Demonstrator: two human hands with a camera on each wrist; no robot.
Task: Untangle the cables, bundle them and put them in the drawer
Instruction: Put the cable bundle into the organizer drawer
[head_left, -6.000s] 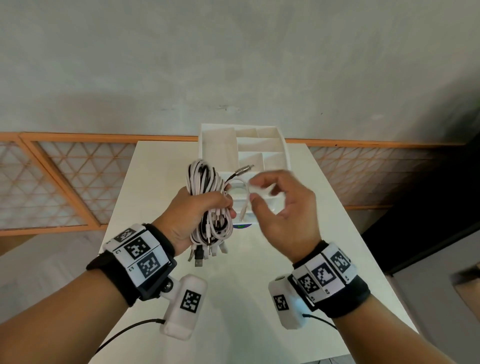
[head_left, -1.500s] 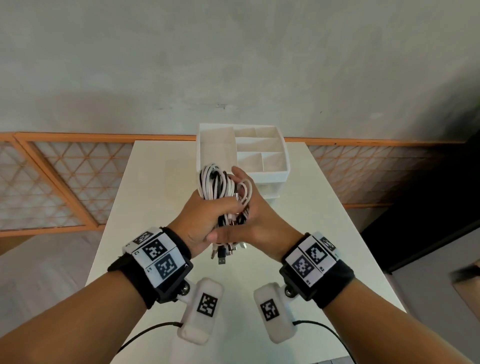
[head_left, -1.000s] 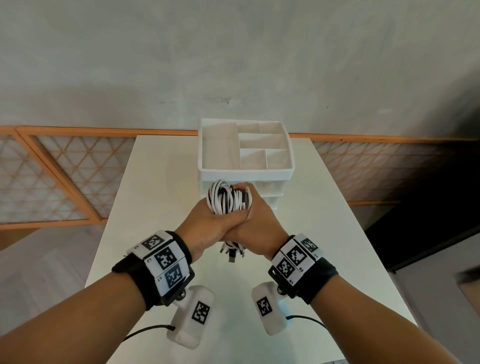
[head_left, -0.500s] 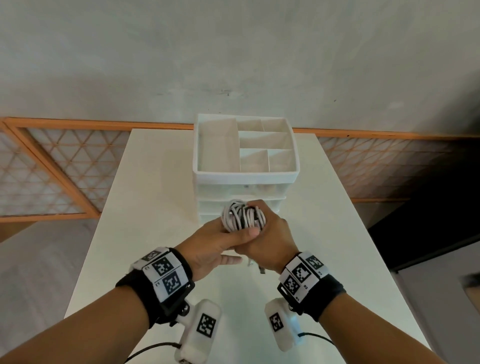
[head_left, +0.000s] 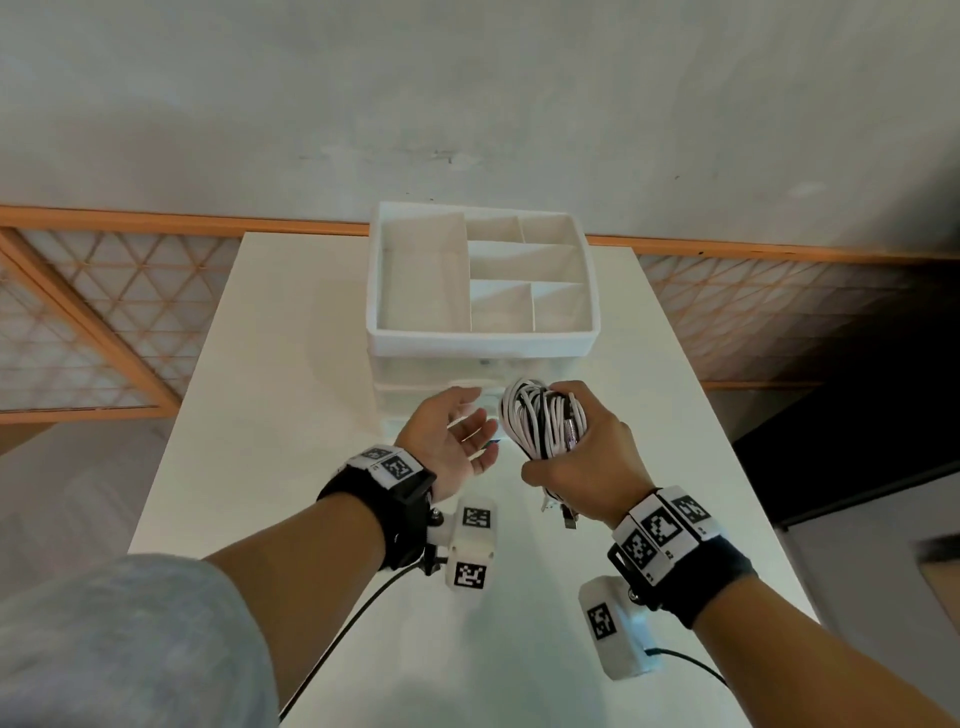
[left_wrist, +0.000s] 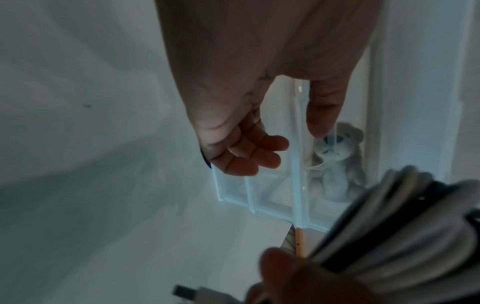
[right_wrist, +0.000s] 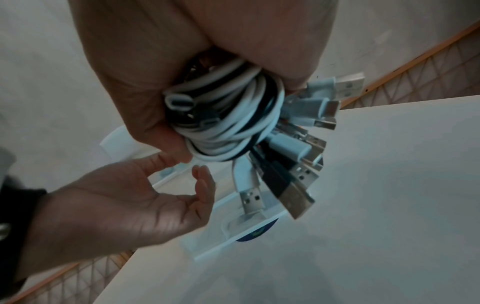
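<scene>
A bundle of white and black cables (head_left: 543, 423) (right_wrist: 228, 121) (left_wrist: 405, 230) is gripped in my right hand (head_left: 582, 457), with USB plugs (right_wrist: 298, 162) hanging below the fist. My left hand (head_left: 457, 431) (left_wrist: 249, 152) (right_wrist: 145, 197) is open, palm up, just left of the bundle and in front of the white drawer unit (head_left: 483, 343). Its fingers reach toward the clear drawer front (left_wrist: 262, 191). The top tray holds several empty compartments.
The drawer unit stands at the back middle of a white table (head_left: 270, 415). A small grey plush figure (left_wrist: 335, 160) shows behind the clear drawer front. A blue round sticker (right_wrist: 257, 232) sits on a drawer lip. Orange lattice railing (head_left: 93, 322) lies behind the table.
Both hands held the bundle together half a second ago. Now my left hand has let go and opened beside it, while my right hand keeps the bundle near the drawers.
</scene>
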